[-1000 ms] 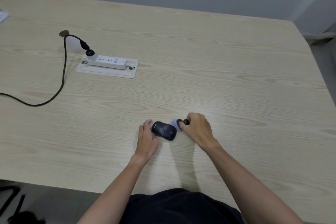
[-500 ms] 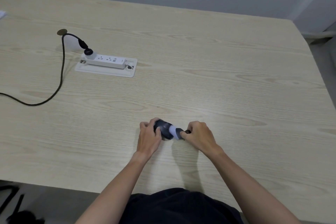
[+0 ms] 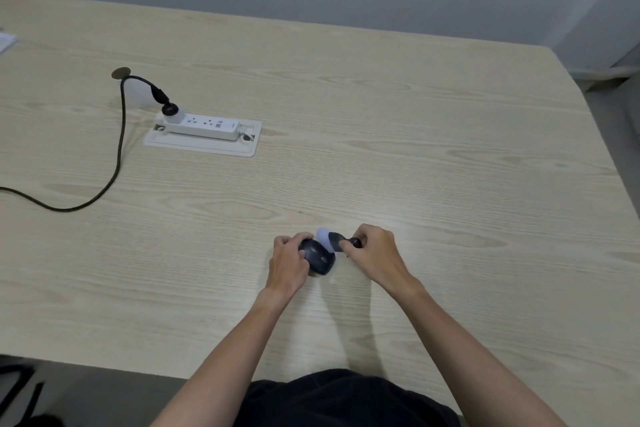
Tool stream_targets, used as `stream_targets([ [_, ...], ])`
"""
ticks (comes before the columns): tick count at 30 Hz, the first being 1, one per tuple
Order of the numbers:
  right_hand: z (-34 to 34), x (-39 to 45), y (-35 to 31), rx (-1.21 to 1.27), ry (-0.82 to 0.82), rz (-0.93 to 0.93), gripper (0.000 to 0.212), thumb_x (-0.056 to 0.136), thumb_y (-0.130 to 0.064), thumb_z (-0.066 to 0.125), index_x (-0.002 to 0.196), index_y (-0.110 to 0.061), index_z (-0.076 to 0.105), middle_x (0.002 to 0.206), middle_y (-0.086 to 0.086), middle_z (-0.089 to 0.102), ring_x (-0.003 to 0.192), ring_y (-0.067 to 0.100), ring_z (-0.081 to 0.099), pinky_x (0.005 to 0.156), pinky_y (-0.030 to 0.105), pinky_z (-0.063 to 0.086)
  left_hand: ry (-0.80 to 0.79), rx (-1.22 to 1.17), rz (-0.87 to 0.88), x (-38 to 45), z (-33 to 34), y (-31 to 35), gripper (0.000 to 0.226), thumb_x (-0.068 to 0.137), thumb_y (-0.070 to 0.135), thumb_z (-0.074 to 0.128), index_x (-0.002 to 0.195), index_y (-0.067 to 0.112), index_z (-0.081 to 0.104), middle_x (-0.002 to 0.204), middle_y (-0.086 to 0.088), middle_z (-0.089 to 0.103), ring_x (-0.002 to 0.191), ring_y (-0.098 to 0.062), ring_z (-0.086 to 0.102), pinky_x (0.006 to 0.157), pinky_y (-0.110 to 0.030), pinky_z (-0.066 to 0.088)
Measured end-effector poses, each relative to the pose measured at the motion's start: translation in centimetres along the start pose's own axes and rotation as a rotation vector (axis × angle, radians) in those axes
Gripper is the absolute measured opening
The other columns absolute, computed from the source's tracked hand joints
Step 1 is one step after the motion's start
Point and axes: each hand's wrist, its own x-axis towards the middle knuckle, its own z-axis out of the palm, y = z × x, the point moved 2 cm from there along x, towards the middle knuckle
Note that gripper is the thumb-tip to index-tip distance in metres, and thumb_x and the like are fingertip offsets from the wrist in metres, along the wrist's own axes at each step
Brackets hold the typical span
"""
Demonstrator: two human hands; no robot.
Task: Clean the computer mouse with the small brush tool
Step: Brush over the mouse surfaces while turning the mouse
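Observation:
A dark computer mouse (image 3: 318,256) rests on the light wooden table (image 3: 415,149), near its front edge. My left hand (image 3: 288,262) grips the mouse from its left side, fingers curled over its far end. My right hand (image 3: 372,251) pinches the black handle of a small brush (image 3: 331,240) with a pale, rounded head. The pale head lies at the mouse's far right edge, touching it or just above it. Part of the handle is hidden inside my fingers.
A white power strip (image 3: 202,126) sits in a recessed tray at the left middle of the table. A black cable (image 3: 117,156) runs from its plug, past a round grommet hole (image 3: 121,73), and off the left edge. The table's right edge is near a grey wall.
The brush swept in over the mouse's top half a second ago and has now drawn back to its far right edge. My left hand has tightened its hold on the mouse.

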Motion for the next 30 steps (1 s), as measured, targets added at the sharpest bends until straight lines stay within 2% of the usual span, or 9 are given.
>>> stream_targets([
  [2,0.0,0.2,-0.1,-0.005,-0.078,-0.011,0.029,0.083,-0.029,0.072,0.07,-0.008,0.058,0.062,-0.003,0.055,0.054,0.011,0.045,0.049,0.024,0.036,-0.02,-0.014,-0.003,0.2,0.1,0.1,0.052,0.092,-0.004,0.041,0.129,0.027,0.06,0.124,-0.004,0.042,0.103,-0.015,0.048,0.089,-0.022,0.035],
  [5,-0.3,0.7,0.6,-0.067,-0.02,0.043,0.031,0.084,-0.021,0.069,0.067,-0.006,0.048,0.062,0.002,0.047,0.054,0.015,0.037,0.049,0.03,0.031,-0.04,-0.026,-0.003,0.3,0.2,0.0,0.054,0.091,-0.007,0.039,0.127,0.026,0.062,0.124,-0.001,0.042,0.107,-0.012,0.046,0.092,-0.021,0.033],
  [9,-0.3,1.0,0.4,0.08,-0.096,0.053,0.037,0.081,-0.022,0.075,0.071,0.01,0.061,0.057,0.003,0.051,0.052,0.015,0.045,0.051,0.029,0.037,-0.07,-0.022,0.036,0.3,0.4,-0.3,0.056,0.089,-0.008,0.037,0.128,0.025,0.062,0.128,0.0,0.046,0.112,-0.009,0.045,0.094,-0.02,0.033],
  [12,0.0,1.0,0.3,0.066,-0.151,0.03,0.041,0.083,-0.021,0.076,0.067,0.01,0.055,0.056,0.003,0.045,0.052,0.015,0.04,0.05,0.028,0.034,-0.089,-0.014,0.045,0.4,0.2,-0.4,0.057,0.088,-0.01,0.039,0.129,0.023,0.062,0.133,-0.002,0.05,0.118,-0.01,0.046,0.097,-0.019,0.032],
  [15,0.1,1.2,0.3,0.058,-0.072,0.031,0.042,0.087,-0.016,0.071,0.058,-0.002,0.044,0.055,0.002,0.039,0.054,0.016,0.032,0.048,0.024,0.027,-0.093,-0.024,0.018,0.5,-0.1,-0.4,0.058,0.091,-0.007,0.044,0.142,0.019,0.049,0.142,-0.006,0.051,0.132,-0.021,0.045,0.109,-0.029,0.035],
  [17,0.1,1.3,-0.1,0.09,-0.068,0.029,0.039,0.089,-0.017,0.067,0.062,0.005,0.051,0.055,0.003,0.042,0.054,0.016,0.036,0.049,0.024,0.03,-0.082,-0.104,-0.035,0.5,-0.4,-0.4,0.058,0.093,-0.004,0.049,0.147,0.013,0.039,0.144,-0.009,0.05,0.133,-0.024,0.046,0.112,-0.034,0.037],
  [20,0.4,1.2,-0.6,0.069,-0.096,0.022,0.031,0.094,-0.018,0.062,0.076,0.007,0.066,0.06,0.004,0.054,0.057,0.016,0.047,0.055,0.027,0.039,-0.028,-0.166,-0.107,0.8,-0.5,-0.4,0.049,0.092,0.0,0.057,0.138,0.007,0.043,0.135,-0.011,0.054,0.123,-0.027,0.054,0.106,-0.036,0.043],
  [24,0.2,1.4,-0.3,0.012,0.056,0.021,0.026,0.095,-0.019,0.061,0.08,0.002,0.062,0.072,0.008,0.061,0.063,0.019,0.05,0.057,0.033,0.042,0.061,-0.153,-0.132,-0.1,-0.1,0.0,0.035,0.09,0.005,0.058,0.124,0.009,0.05,0.123,-0.007,0.05,0.118,-0.024,0.05,0.096,-0.028,0.04],
  [30,-0.1,1.5,-1.0,0.102,-0.06,0.03,0.023,0.091,-0.024,0.068,0.081,-0.003,0.071,0.058,-0.002,0.056,0.058,0.024,0.061,0.057,0.028,0.045,0.076,-0.016,-0.186,-2.1,2.2,1.2,0.081,0.077,0.036,0.071,0.143,0.013,0.03,0.132,-0.009,0.038,0.122,-0.027,0.043,0.096,-0.038,0.047],
])
